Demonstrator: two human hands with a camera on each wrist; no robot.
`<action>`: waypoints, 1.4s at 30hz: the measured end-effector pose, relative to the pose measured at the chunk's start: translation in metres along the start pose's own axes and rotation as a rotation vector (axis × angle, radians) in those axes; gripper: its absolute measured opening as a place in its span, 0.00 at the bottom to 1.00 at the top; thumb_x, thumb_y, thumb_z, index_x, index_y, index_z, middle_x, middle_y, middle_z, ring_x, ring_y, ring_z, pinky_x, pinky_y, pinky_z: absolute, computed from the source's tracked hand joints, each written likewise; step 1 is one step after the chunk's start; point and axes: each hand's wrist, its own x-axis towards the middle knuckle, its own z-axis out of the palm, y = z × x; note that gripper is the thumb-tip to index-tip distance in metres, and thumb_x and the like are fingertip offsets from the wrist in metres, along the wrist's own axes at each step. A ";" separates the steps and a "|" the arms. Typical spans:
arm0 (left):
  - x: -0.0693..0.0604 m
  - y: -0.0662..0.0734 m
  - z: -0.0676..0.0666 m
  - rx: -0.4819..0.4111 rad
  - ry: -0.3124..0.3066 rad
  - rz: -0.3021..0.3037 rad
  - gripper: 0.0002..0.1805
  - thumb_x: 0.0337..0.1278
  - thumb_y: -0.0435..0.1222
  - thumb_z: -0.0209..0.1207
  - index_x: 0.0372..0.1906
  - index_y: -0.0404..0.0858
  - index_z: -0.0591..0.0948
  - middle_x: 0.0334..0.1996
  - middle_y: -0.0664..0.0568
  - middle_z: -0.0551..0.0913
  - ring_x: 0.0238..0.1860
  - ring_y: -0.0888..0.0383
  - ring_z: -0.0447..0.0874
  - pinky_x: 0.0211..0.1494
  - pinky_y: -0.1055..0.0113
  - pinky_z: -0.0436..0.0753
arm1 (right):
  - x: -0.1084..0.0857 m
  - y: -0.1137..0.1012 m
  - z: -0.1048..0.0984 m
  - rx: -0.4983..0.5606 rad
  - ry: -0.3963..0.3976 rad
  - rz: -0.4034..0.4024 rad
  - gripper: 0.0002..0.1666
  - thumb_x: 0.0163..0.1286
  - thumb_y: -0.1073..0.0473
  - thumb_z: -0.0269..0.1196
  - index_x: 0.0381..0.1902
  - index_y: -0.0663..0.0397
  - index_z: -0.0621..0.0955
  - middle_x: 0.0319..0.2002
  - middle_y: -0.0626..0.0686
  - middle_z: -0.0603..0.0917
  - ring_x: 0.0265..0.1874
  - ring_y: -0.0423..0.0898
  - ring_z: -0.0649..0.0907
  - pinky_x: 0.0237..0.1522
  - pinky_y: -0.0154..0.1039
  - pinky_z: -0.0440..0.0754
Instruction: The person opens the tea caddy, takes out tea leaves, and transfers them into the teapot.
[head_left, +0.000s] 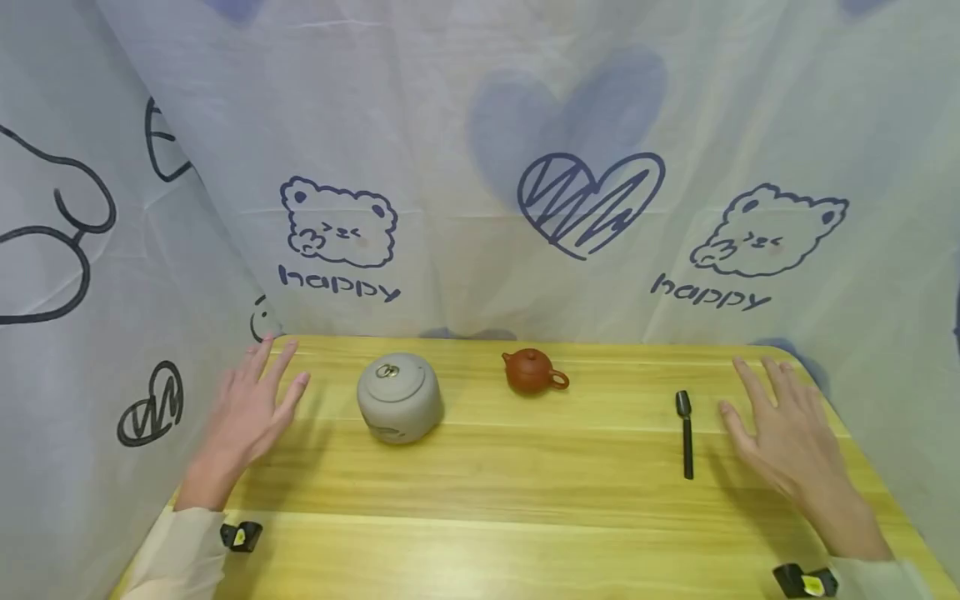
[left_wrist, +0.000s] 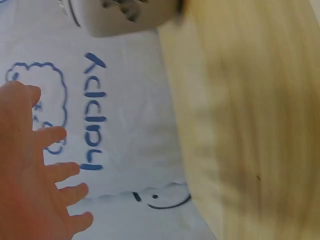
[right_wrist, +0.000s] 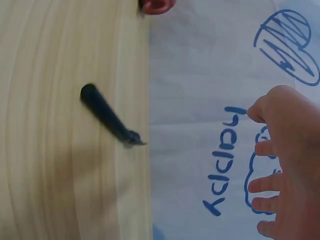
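My left hand [head_left: 251,408] is held above the table's left side, fingers spread and holding nothing. Nearest to it stands a grey lidded jar [head_left: 400,400] with a small metal ring on its lid; part of the jar [left_wrist: 127,17] shows at the top of the left wrist view. A small reddish-brown teapot [head_left: 531,372] sits at the back middle, its spout to the left and handle to the right. On the right lies a dark tea scoop [head_left: 686,437], scoop end toward the back. My right hand [head_left: 787,433] hovers just right of it with fingers extended, touching nothing.
The wooden table [head_left: 480,483] ends at a white cloth [head_left: 450,167] printed with bears, hearts and the word "happy". Another cloth wall [head_left: 60,400] borders the left side. A strap device [head_left: 242,537] sits on the left wrist, another [head_left: 806,581] on the right.
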 end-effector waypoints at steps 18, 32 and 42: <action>0.002 0.091 -0.005 -0.458 0.302 0.223 0.24 0.76 0.35 0.57 0.72 0.37 0.74 0.69 0.40 0.75 0.70 0.39 0.70 0.71 0.37 0.70 | 0.007 -0.052 -0.013 0.271 0.120 -0.009 0.35 0.79 0.54 0.58 0.79 0.51 0.65 0.71 0.68 0.68 0.66 0.72 0.68 0.60 0.79 0.68; 0.013 0.150 0.019 -0.797 0.222 0.220 0.22 0.75 0.33 0.58 0.69 0.37 0.76 0.66 0.43 0.78 0.65 0.48 0.78 0.72 0.52 0.75 | 0.019 -0.095 -0.006 0.485 0.306 -0.084 0.34 0.70 0.66 0.66 0.73 0.56 0.73 0.65 0.61 0.78 0.61 0.62 0.77 0.68 0.48 0.74; 0.026 0.177 0.047 -1.002 0.167 0.197 0.22 0.74 0.32 0.59 0.69 0.33 0.75 0.68 0.40 0.76 0.67 0.44 0.76 0.72 0.50 0.75 | 0.034 -0.111 0.011 0.601 0.352 -0.136 0.31 0.68 0.71 0.67 0.69 0.58 0.76 0.62 0.58 0.82 0.57 0.55 0.80 0.65 0.23 0.70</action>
